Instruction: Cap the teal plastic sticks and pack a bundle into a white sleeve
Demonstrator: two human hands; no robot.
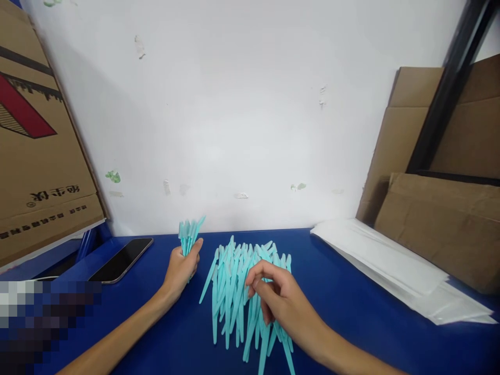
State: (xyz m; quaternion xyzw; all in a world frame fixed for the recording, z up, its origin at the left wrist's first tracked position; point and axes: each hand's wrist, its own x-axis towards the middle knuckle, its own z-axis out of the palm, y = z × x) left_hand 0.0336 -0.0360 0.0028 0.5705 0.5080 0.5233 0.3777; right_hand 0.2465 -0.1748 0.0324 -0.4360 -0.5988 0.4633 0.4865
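My left hand (183, 268) is closed round a bundle of slim turquoise plastic sticks (189, 232) with pale, blade-like heads; they look like eyebrow razors. Their heads point up above my fist. Many more eyebrow razors (228, 291) lie in a loose pile on the table, mostly with their heads toward the wall and their handles toward me. Over the right side of this pile is my right hand (275, 291), its fingers curled and thumb near the index fingertip. Whether a razor sits in that pinch cannot be made out.
The blue table (332, 312) meets a white wall (250, 114). A phone (123, 260) lies at the left, below a printed cardboard box (42, 140). On the right are a stack of white sheets or bags (390, 265), brown cardboard (437, 229) and a black post (445, 99).
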